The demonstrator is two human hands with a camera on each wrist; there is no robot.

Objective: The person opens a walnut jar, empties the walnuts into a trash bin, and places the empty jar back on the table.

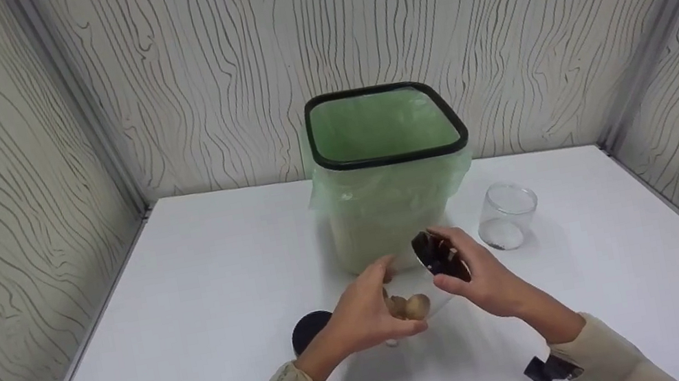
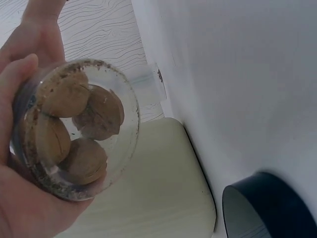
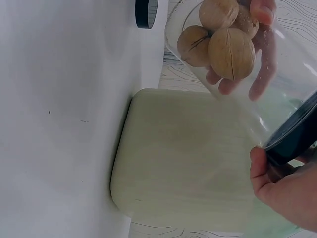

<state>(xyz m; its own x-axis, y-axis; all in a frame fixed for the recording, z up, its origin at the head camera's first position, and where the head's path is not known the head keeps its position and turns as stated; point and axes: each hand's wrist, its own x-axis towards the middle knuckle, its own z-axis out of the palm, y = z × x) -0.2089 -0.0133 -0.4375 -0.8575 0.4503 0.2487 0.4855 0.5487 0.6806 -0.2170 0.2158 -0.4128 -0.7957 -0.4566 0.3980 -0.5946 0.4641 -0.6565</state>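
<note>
My left hand (image 1: pixel 361 312) grips a clear jar (image 3: pixel 280 74) round its lower part. Several walnuts (image 3: pixel 230 53) lie together at the jar's bottom, also visible through its base in the left wrist view. The jar is tilted, its mouth toward my right hand (image 1: pixel 484 280). That hand holds a black lid (image 3: pixel 297 134) by its edge, against or very near the jar's mouth; whether it is fastened cannot be told. Right behind both hands stands a pale bin (image 1: pixel 394 223) with a green liner bag (image 1: pixel 379 120).
A second black lid (image 1: pixel 310 330) lies on the white table (image 1: pixel 221 274) beside my left wrist. To the right of the bin an uncapped clear jar (image 1: pixel 508 216) stands with bits at its bottom. Wood-patterned panels (image 1: pixel 206 67) enclose the table's back and sides.
</note>
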